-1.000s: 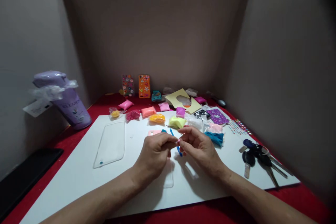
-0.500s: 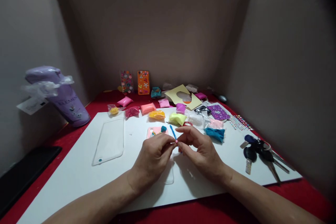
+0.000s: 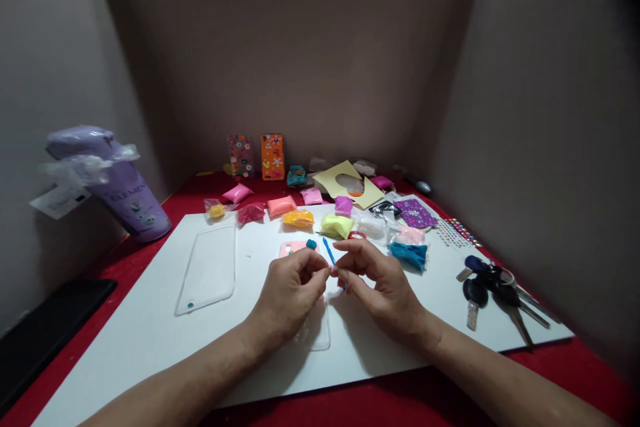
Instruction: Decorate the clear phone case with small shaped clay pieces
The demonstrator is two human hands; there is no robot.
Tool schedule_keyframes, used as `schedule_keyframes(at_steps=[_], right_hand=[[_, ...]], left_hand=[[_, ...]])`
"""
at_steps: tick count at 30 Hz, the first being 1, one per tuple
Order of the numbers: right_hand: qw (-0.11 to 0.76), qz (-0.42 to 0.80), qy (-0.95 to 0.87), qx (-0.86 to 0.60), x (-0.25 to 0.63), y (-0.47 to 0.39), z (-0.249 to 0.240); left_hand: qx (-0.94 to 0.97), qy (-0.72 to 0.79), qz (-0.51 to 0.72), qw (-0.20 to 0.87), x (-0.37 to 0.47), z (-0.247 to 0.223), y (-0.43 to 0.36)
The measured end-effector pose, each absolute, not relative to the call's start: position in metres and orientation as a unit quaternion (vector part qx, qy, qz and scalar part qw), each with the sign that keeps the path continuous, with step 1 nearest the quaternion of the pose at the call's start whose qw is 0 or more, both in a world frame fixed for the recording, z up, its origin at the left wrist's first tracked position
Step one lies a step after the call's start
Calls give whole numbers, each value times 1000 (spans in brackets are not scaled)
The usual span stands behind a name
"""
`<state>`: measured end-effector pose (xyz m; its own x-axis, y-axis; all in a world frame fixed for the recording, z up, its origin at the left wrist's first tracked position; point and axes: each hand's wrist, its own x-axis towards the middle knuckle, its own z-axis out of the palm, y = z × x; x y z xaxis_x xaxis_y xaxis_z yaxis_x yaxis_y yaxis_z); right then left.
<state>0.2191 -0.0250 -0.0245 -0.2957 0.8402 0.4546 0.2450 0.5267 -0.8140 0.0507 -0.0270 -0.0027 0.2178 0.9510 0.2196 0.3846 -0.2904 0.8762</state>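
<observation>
Thumb and forefinger of my left hand (image 3: pixel 290 290) and my right hand (image 3: pixel 377 283) meet in a pinch over the white board. Between the fingertips is a tiny pink piece of clay (image 3: pixel 332 269), mostly covered by them. Under my left hand lies a clear phone case (image 3: pixel 323 333) with a pink layer across its far end, partly hidden. A dark teal lump of clay (image 3: pixel 311 244) sits at its far edge. Just beyond my fingers a blue tool (image 3: pixel 328 249) like a thin stick lies on the board, its near part hidden.
Several clay packets, such as a yellow one (image 3: pixel 337 225) and a teal one (image 3: pixel 409 255), line the board's far side. A second clear case (image 3: pixel 207 270) lies left. Keys (image 3: pixel 495 287) lie right. A purple tumbler (image 3: pixel 133 203) stands left; decorated cases (image 3: pixel 273 157) lean behind.
My left hand has shifted slightly left and its fingers have curled closer, so less of the pink piece shows. My right hand has hardly moved.
</observation>
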Motion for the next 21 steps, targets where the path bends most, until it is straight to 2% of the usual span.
schedule_keyframes(at_steps=[16,21], right_hand=[[474,326,-729,-372,218,-24,-23],[466,294,-750,-365,219,-23,-26]], left_hand=[[643,488,396,438,53,2,-30],[621,489,387,474,53,-1,-29]])
